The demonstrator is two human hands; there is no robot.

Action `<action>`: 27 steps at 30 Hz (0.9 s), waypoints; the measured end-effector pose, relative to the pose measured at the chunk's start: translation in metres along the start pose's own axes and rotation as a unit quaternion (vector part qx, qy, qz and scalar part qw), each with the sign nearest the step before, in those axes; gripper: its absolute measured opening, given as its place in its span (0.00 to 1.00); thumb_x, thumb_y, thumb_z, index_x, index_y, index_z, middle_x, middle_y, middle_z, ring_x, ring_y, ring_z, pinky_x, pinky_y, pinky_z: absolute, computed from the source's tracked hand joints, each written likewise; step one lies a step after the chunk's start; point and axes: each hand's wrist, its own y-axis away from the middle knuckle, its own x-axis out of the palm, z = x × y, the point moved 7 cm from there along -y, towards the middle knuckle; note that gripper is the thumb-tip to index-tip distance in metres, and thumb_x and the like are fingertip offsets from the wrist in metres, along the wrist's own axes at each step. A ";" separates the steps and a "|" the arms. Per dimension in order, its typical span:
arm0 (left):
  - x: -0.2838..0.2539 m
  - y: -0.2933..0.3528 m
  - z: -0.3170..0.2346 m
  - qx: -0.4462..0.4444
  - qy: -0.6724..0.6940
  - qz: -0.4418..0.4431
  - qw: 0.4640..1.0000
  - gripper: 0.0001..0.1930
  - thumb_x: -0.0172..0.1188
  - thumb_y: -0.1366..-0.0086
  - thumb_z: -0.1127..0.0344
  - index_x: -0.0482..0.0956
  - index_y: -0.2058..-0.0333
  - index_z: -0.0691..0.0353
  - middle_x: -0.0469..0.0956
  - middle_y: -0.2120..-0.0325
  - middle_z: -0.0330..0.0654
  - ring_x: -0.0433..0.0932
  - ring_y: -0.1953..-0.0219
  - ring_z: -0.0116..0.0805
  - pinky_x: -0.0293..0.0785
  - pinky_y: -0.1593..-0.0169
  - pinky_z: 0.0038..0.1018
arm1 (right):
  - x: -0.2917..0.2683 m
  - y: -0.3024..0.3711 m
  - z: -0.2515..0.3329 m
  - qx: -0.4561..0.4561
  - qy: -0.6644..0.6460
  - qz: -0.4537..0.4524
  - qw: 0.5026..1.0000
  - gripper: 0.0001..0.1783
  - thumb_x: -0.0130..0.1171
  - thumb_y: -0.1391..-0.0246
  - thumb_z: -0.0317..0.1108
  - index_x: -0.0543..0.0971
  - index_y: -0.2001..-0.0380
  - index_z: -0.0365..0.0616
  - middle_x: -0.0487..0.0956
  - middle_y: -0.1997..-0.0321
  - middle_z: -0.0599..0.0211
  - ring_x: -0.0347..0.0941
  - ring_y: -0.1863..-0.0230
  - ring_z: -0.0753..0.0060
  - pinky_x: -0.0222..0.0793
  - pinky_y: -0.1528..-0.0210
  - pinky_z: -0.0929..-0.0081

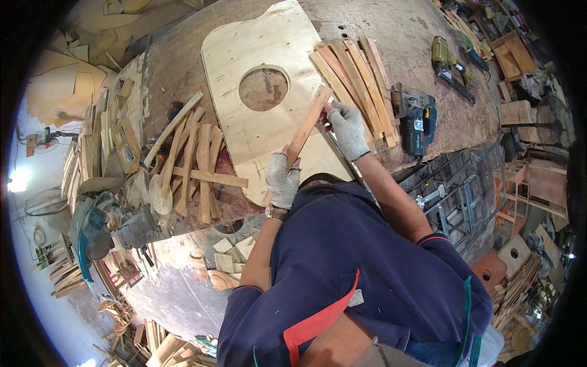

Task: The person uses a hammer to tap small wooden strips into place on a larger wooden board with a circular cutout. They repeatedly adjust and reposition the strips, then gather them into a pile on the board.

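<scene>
A flat wooden strip (308,126) slants over a pale plywood panel (229,58) that has a large round cutout. My left hand (283,182), in a light grey work glove, is closed around the strip's near end. At the far end, the gloved fingers of my right hand (348,130) are closed against the strip's right edge. Bare fingertips show from the gloves. A thin dark straight edge (340,150) runs beneath my right hand toward my body; what it belongs to is hidden. Several similar wooden strips (354,79) lie fanned out just beyond my right hand.
A dark blue jigsaw (416,125) lies right of the fanned strips, with a green and black nail gun (449,67) farther off. Loose wooden pieces (199,165) are heaped on the left of the worktable (391,24). A metal frame (452,196) stands at the right.
</scene>
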 end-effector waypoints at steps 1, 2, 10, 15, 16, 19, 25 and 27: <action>0.001 0.000 0.000 -0.008 0.011 0.004 1.000 0.24 0.71 0.42 0.69 0.78 0.46 0.63 0.79 0.65 0.51 0.81 0.64 0.50 0.76 0.62 0.38 | 0.001 -0.001 -0.002 -0.001 -0.013 -0.002 1.000 0.18 0.56 0.31 0.41 0.82 0.65 0.35 0.81 0.72 0.68 0.76 0.74 0.80 0.71 0.73 0.79; 0.001 0.000 0.000 -0.011 0.009 0.007 1.000 0.24 0.71 0.42 0.69 0.78 0.46 0.64 0.79 0.66 0.51 0.81 0.65 0.50 0.76 0.62 0.37 | 0.002 -0.002 -0.005 -0.002 -0.027 -0.004 1.000 0.17 0.56 0.31 0.40 0.82 0.64 0.35 0.81 0.72 0.67 0.76 0.74 0.79 0.72 0.73 0.79; 0.002 0.003 -0.001 -0.001 0.053 0.015 0.998 0.23 0.67 0.38 0.68 0.77 0.44 0.63 0.76 0.69 0.50 0.78 0.70 0.49 0.74 0.66 0.38 | 0.025 0.000 -0.043 0.175 -0.280 0.054 0.942 0.12 0.55 0.30 0.39 0.78 0.63 0.41 0.80 0.69 0.69 0.76 0.75 0.76 0.71 0.76 0.80; 0.029 0.008 0.024 -0.148 0.188 0.165 0.957 0.17 0.59 0.29 0.62 0.77 0.47 0.65 0.77 0.72 0.47 0.74 0.73 0.36 0.72 0.67 0.32 | 0.028 0.004 -0.049 0.213 -0.323 0.075 0.919 0.12 0.57 0.32 0.41 0.78 0.63 0.43 0.80 0.68 0.71 0.75 0.73 0.78 0.71 0.74 0.78; 0.033 0.009 0.029 -0.165 0.194 0.190 0.948 0.17 0.58 0.27 0.61 0.77 0.47 0.65 0.78 0.72 0.46 0.73 0.73 0.33 0.71 0.67 0.31 | 0.022 0.004 -0.049 0.187 -0.214 0.074 0.956 0.11 0.59 0.34 0.40 0.78 0.62 0.42 0.80 0.67 0.71 0.76 0.72 0.78 0.72 0.73 0.78; 0.020 0.000 0.034 -0.147 0.187 0.083 0.968 0.17 0.55 0.25 0.59 0.77 0.48 0.68 0.81 0.68 0.44 0.75 0.70 0.28 0.72 0.66 0.29 | 0.007 0.010 -0.034 0.045 0.192 0.068 0.978 0.19 0.64 0.43 0.38 0.77 0.52 0.38 0.83 0.60 0.63 0.80 0.66 0.70 0.77 0.64 0.72; 0.013 -0.047 0.001 -0.137 0.525 0.040 0.839 0.21 0.44 0.21 0.58 0.71 0.42 0.70 0.81 0.53 0.46 0.80 0.57 0.33 0.77 0.53 0.32 | 0.035 0.049 -0.041 -0.057 0.369 0.228 0.899 0.45 0.72 0.50 0.43 0.64 0.32 0.38 0.80 0.45 0.46 0.79 0.45 0.51 0.76 0.45 0.60; 0.017 -0.057 -0.006 -0.124 0.538 0.040 0.833 0.22 0.44 0.22 0.58 0.69 0.39 0.69 0.80 0.50 0.48 0.80 0.53 0.39 0.76 0.48 0.37 | 0.052 0.052 -0.046 -0.025 0.368 0.268 0.890 0.45 0.72 0.49 0.45 0.65 0.33 0.35 0.82 0.51 0.42 0.80 0.47 0.51 0.75 0.46 0.60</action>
